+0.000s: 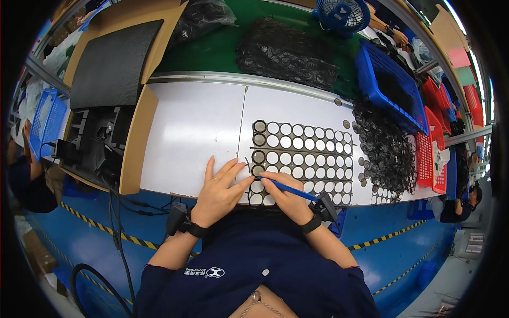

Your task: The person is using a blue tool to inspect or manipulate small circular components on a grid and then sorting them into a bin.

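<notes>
My right hand (287, 198) grips a slim blue pen-like tool (295, 191), its tip at the left edge of a black-framed sheet of round discs (298, 158). Most of the discs look white; a few in the leftmost column are grey. My left hand (220, 192) lies with its fingers spread at the sheet's left edge, the thumb side close to the tool's tip. Whether its fingertips press on a disc is too small to tell. Both wrists wear a dark strap with a black box-shaped device.
A pile of black ring-like scrap (383, 150) lies right of the sheet, with loose grey discs beside it. Beyond stand a blue basket (375, 87) and a red basket (430, 159). An open cardboard box (139, 140) stands left. A black bundle (286, 50) and blue fan (343, 16) are behind.
</notes>
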The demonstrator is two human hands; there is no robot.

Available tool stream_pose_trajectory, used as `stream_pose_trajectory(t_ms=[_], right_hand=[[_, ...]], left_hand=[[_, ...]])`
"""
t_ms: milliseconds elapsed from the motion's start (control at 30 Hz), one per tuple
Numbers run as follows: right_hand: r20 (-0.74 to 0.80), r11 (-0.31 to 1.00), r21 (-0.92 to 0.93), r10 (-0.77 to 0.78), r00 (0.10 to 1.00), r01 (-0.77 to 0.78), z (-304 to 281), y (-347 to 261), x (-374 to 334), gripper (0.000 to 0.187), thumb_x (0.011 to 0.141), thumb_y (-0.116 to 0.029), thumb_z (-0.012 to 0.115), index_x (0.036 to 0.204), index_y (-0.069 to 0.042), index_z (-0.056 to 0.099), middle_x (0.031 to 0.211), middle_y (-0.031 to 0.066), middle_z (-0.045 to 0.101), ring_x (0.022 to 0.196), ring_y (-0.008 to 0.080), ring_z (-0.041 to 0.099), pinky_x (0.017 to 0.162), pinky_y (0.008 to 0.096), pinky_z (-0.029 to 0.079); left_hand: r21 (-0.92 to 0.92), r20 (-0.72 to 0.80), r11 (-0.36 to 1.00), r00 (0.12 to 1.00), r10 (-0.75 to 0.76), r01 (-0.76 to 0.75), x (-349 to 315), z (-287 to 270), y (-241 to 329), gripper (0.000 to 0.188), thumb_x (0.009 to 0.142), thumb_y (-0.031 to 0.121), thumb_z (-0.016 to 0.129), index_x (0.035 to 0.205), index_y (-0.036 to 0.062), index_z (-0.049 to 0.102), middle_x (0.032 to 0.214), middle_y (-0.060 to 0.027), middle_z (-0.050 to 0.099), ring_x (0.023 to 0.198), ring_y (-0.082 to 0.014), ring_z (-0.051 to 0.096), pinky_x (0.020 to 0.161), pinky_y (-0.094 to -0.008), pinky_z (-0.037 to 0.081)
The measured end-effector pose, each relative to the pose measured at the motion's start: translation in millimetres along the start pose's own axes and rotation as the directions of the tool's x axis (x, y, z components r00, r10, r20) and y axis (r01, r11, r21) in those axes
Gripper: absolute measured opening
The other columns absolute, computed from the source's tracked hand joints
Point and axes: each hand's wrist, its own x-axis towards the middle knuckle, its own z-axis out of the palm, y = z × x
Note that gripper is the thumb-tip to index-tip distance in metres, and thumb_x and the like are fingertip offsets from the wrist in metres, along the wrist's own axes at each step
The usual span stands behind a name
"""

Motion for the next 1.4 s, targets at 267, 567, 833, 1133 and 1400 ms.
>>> stream_pose_trajectory(t_ms=[267, 567, 833, 1133, 1400], right_hand=[[-0.003, 1.000, -0.028, 0.010, 1.000, -0.010, 1.9, 1.8, 2.1, 0.018, 0.093, -0.014, 0.071, 0.109, -0.006, 0.075, 0.092, 0.0097, 0.074, 0.079, 0.0215, 0.067, 0.071, 0.0312, 0.053], [0.006, 0.999, -0.023, 0.038, 0.999, -0.038, 0.9, 1.6, 3.0, 0.018, 0.093, -0.015, 0.071, 0.108, -0.005, 0.075, 0.094, 0.0100, 0.075, 0.081, 0.0220, 0.068, 0.072, 0.0315, 0.053], [0.010, 0.999, -0.030, 0.027, 1.000, -0.027, 2.1, 4.4, 1.8, 0.018, 0.094, -0.015, 0.071, 0.108, -0.006, 0.075, 0.094, 0.0100, 0.075, 0.081, 0.0223, 0.068, 0.071, 0.0315, 0.053], [0.013, 0.999, -0.041, 0.008, 1.000, -0.008, -0.2, 0.5, 3.5, 0.019, 0.094, -0.017, 0.070, 0.108, -0.006, 0.075, 0.093, 0.0102, 0.075, 0.082, 0.0239, 0.068, 0.073, 0.0334, 0.053], [0.016, 0.916, -0.353, -0.198, 0.980, 0.191, 3.2, -4.7, 2.5, 0.020, 0.090, -0.013, 0.071, 0.108, -0.007, 0.073, 0.111, 0.0099, 0.071, 0.095, 0.0250, 0.065, 0.077, 0.0345, 0.052]], left_hand=[[0.007, -0.008, 1.000, 1.000, -0.003, 0.003, 0.2, 2.0, -0.4, 0.033, 0.086, 0.011, 0.070, 0.118, 0.0194, 0.072, 0.133, -0.0107, 0.061, 0.131, -0.0277, 0.054, 0.117, -0.0623, 0.024], [0.002, 0.003, 1.000, 1.000, -0.004, 0.004, 1.9, 0.4, 0.3, 0.033, 0.087, 0.011, 0.070, 0.119, 0.0195, 0.072, 0.133, -0.0110, 0.060, 0.132, -0.0281, 0.053, 0.117, -0.0619, 0.025], [0.009, 0.003, 1.000, 1.000, -0.004, 0.004, 0.2, 1.2, 0.5, 0.033, 0.087, 0.011, 0.071, 0.118, 0.0194, 0.073, 0.133, -0.0110, 0.061, 0.132, -0.0280, 0.053, 0.117, -0.0619, 0.024], [0.006, -0.007, 1.000, 1.000, 0.000, 0.000, 2.4, -0.4, 1.9, 0.032, 0.086, 0.011, 0.072, 0.117, 0.0194, 0.073, 0.131, -0.0104, 0.062, 0.131, -0.0277, 0.054, 0.117, -0.0620, 0.025], [0.013, -0.032, 1.000, 0.999, -0.008, 0.008, 4.8, 2.6, 2.2, 0.028, 0.085, 0.014, 0.073, 0.113, 0.0189, 0.074, 0.132, -0.0092, 0.062, 0.131, -0.0275, 0.054, 0.115, -0.0639, 0.025]])
